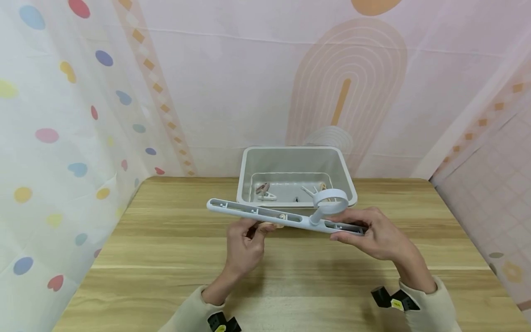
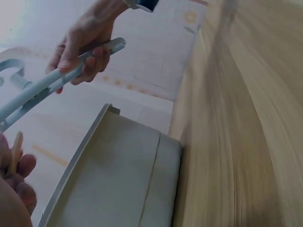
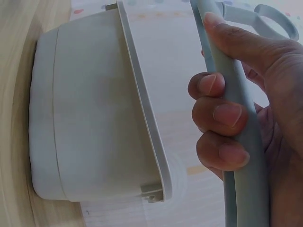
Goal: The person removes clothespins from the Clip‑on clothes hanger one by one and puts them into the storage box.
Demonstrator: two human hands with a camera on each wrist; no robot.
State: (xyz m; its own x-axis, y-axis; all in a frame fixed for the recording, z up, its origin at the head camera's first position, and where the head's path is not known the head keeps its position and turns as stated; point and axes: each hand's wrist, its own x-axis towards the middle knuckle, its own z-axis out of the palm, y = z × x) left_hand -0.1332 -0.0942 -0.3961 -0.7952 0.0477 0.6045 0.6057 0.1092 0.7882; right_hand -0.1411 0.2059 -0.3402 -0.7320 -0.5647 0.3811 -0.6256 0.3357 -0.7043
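Note:
Above the table, my right hand (image 1: 379, 233) grips one end of a pale blue-grey plastic hanger bar (image 1: 306, 222) with long slots and a ring-shaped hook (image 1: 332, 210). In the right wrist view its fingers (image 3: 220, 113) curl round the bar. My left hand (image 1: 245, 249) pinches a small beige clothespin (image 2: 15, 153) between thumb and fingers. That clothespin is right at the underside of the bar, left of the hook, and partly hidden by the bar in the head view.
A light grey plastic bin (image 1: 241, 177) stands at the table's back edge, behind the bar. Inside lie a white clothespin (image 1: 267, 197), a brownish one (image 1: 263, 187) and other pieces partly behind the hook. Wooden table (image 1: 166, 258) surrounds it; a patterned cloth (image 1: 232, 92) hangs behind.

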